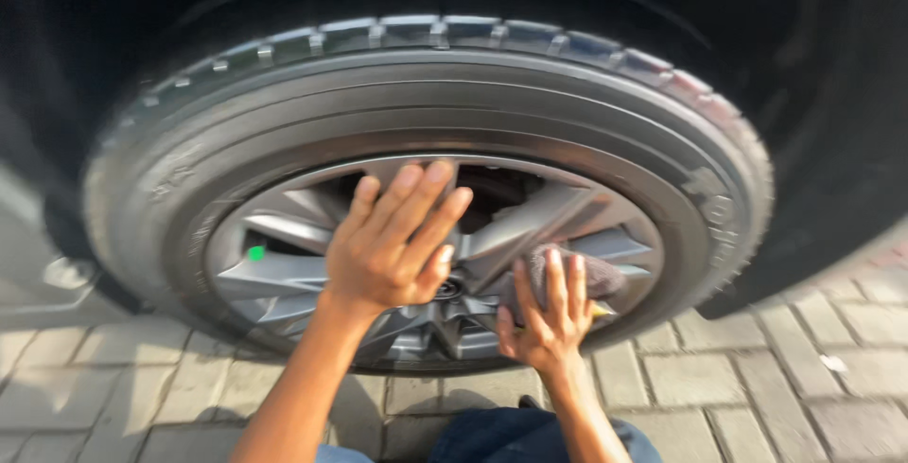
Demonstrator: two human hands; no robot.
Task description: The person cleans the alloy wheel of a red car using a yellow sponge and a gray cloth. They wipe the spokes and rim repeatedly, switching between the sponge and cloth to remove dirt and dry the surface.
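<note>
A: hands?
B: left hand (392, 245) flat on the rim (284, 255), fingers (409, 193) straight and slightly spread, pointing to about 1 o'clock, palm just left of the hub. Holds nothing

A: right?
B: right hand (549, 316) presses a dark cloth (591, 274) against the spokes at roughly 4 o'clock from the hub. Fingers curled over the cloth, clamped on it, tips pointing up

A: cloth position?
B: bunched, touching the spokes, just right of the hub, mostly under the fingers

A: wheel?
B: silver multi-spoke rim in a black tyre (426, 94), tread visible at 12 o'clock. Green valve cap (255, 253) at 9 o'clock on the rim. Dark car body (832, 94) around the arch

A: ground?
B: grey paving bricks (757, 378), tyre resting on them. Blue trousers (511, 436) at 6 o'clock of frame. Image is motion-blurred, fine detail unreadable
</note>
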